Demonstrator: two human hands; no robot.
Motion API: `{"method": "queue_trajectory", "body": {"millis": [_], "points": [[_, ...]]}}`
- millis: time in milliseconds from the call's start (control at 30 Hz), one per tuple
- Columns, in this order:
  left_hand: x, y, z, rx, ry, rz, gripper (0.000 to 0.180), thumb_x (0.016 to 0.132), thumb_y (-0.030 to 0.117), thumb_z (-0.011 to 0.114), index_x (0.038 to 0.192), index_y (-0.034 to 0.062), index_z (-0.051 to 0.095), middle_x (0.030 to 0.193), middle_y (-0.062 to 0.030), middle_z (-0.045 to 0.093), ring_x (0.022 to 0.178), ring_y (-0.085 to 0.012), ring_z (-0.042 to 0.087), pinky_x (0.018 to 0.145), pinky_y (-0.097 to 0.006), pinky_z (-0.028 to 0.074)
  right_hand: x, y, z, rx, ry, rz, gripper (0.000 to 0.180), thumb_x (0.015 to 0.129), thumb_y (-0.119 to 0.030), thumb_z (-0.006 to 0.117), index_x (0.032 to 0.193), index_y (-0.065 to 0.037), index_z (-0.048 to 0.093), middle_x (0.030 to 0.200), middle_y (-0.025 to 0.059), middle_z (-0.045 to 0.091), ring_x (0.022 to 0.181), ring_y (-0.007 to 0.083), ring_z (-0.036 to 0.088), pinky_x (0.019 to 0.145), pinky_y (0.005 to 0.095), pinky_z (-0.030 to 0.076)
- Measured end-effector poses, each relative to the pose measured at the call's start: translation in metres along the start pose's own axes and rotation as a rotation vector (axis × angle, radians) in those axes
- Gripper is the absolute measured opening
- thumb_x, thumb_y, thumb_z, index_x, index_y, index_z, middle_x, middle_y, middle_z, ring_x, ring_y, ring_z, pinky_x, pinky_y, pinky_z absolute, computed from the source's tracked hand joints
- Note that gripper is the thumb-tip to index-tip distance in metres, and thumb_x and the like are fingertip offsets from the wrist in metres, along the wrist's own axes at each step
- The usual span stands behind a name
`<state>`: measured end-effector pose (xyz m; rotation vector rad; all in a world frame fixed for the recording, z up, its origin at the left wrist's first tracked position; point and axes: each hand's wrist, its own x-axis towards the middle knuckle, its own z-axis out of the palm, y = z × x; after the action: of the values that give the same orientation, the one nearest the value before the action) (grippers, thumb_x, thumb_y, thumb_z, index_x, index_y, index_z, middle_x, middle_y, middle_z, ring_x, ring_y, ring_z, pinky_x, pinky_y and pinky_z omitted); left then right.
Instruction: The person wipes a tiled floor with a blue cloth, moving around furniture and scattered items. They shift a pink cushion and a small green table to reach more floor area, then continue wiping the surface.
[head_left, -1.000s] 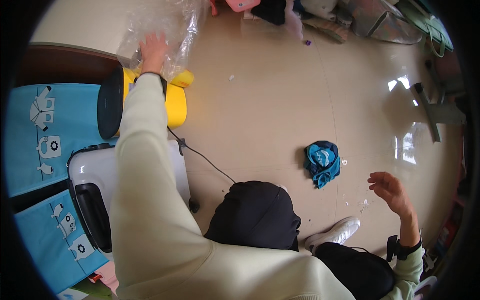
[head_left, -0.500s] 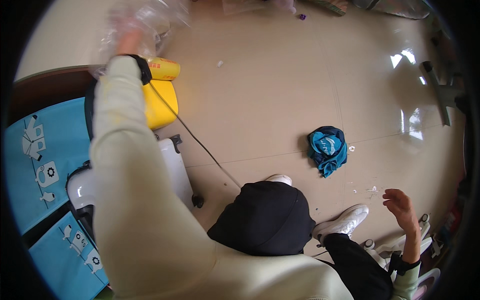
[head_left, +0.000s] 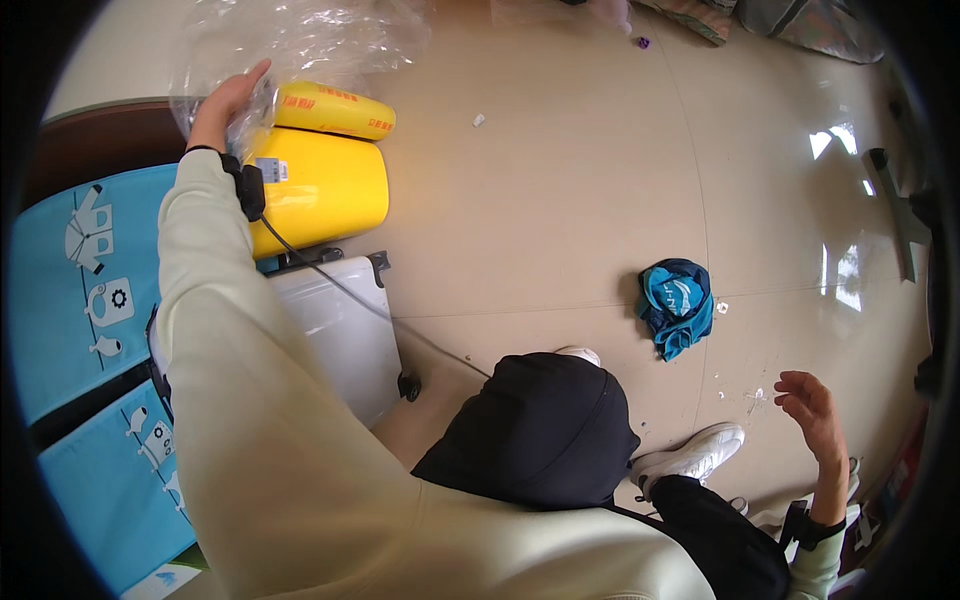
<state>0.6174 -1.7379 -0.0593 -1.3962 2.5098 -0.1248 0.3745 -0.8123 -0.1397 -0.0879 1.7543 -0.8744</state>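
Head view, looking down. The left hand point(head_left: 222, 105) reaches far forward at the upper left, its palm laid on a clear plastic bag point(head_left: 300, 45) that is crumpled over a yellow packet point(head_left: 335, 110); the fingers point(head_left: 250, 75) are spread flat against the film, touching rather than clenching it. The packet lies on top of a yellow case point(head_left: 320, 185), which stands just beyond a white case point(head_left: 335, 335) with a small wheel at its near corner. A black strap on the left wrist carries a black cable point(head_left: 340, 290) that runs back across the white case toward the body. To the left, blue panels point(head_left: 80, 270) with white pictograms border both cases, and a dark brown edge point(head_left: 100, 135) curves behind them.

The right hand point(head_left: 812, 408) hangs at the lower right, above the floor point(head_left: 560, 180), with fingers loosely curled and open, holding nothing. Below centre are a black-clad knee point(head_left: 540, 430) and a white shoe point(head_left: 690, 455) set on the floor. A blue cloth point(head_left: 678, 305) lies bunched on the tiles, well apart from both hands and from the cases.

The beige tiled floor stretches open from the cases' right edges to the blue cloth, with small scraps scattered on it. Dark furniture legs point(head_left: 895, 215) stand at the right rim, and bundled fabric lies along the top rim.
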Motion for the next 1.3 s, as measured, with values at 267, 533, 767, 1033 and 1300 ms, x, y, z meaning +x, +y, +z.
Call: {"method": "queue_trajectory", "body": {"millis": [267, 533, 767, 1033, 1300], "points": [[-0.127, 0.082, -0.003, 0.016, 0.733, 0.302, 0.042, 0.092, 0.037, 0.062, 0.116, 0.0029, 0.068, 0.111, -0.0239, 0.068, 0.101, -0.0383, 0.066, 0.088, -0.046, 0.052, 0.018, -0.020, -0.007, -0.032, -0.023, -0.034, 0.038, 0.089, -0.001, 0.058, 0.127, 0.004, 0.056, 0.114, 0.0119, 0.065, 0.101, 0.0189, 0.063, 0.091, 0.0313, 0.051], [-0.306, 0.363, 0.227, -0.669, -0.190, 0.936, 0.061, 0.084, 0.031, 0.076, 0.138, 0.0120, 0.056, 0.143, -0.0180, 0.050, 0.132, -0.0355, 0.048, 0.107, -0.045, 0.043, 0.047, -0.028, -0.006, -0.054, -0.105, -0.029, 0.035, 0.092, -0.003, 0.060, 0.127, 0.003, 0.057, 0.114, 0.0110, 0.065, 0.103, 0.0177, 0.063, 0.093, 0.0306, 0.051], [-0.419, 0.454, 0.300, -0.614, -0.110, 1.494, 0.038, 0.080, 0.027, 0.073, 0.115, 0.0180, 0.064, 0.133, -0.0155, 0.055, 0.122, -0.0392, 0.052, 0.099, -0.048, 0.049, 0.053, -0.002, -0.022, -0.034, -0.077, 0.034, 0.034, 0.092, -0.002, 0.060, 0.126, 0.004, 0.057, 0.114, 0.0113, 0.065, 0.104, 0.0182, 0.063, 0.091, 0.0310, 0.051], [-0.236, 0.185, 0.292, -0.865, 0.249, 0.008, 0.052, 0.084, -0.003, 0.048, 0.136, 0.0004, 0.052, 0.106, -0.0179, 0.068, 0.094, -0.0270, 0.066, 0.082, -0.037, 0.053, 0.138, 0.042, -0.089, -0.200, 0.097, 0.055, 0.027, 0.096, 0.000, 0.057, 0.122, 0.004, 0.060, 0.108, 0.0058, 0.065, 0.096, 0.0129, 0.061, 0.085, 0.0281, 0.051], [-0.317, 0.274, 0.315, -0.519, -0.061, 0.517, 0.023, 0.075, 0.024, 0.076, 0.094, 0.0115, 0.069, 0.105, -0.0072, 0.067, 0.107, -0.0306, 0.058, 0.094, -0.049, 0.041, 0.360, 0.021, -0.022, -1.027, 1.104, -0.399, 0.058, 0.100, -0.048, 0.053, 0.146, -0.014, 0.045, 0.150, 0.0184, 0.042, 0.140, 0.0362, 0.040, 0.112, 0.0544, 0.033]]}}
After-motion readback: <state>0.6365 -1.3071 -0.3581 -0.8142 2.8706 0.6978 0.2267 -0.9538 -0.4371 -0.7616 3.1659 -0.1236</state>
